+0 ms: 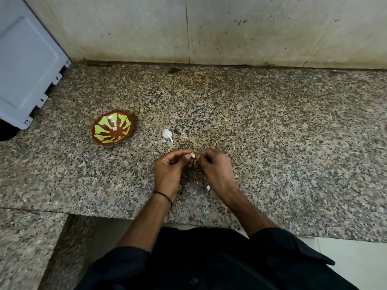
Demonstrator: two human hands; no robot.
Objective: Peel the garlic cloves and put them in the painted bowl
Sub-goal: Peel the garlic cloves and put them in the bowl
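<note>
pinched between the curled fingertips of left hand (169, 167) and right hand (214, 166): one pale garlic clove (193, 156), likely mid-peel. just beyond, a white piece (167, 135), clove or husk, on the granite counter (272, 132). farther left, painted bowl (113, 129). next, probably: stripping the remaining skin, then carrying left to drop in.

Head-worn view — down onto counter (272, 143), close.

No legible text, tiny dark marks on grey panel (27, 65), perhaps arrows
</note>
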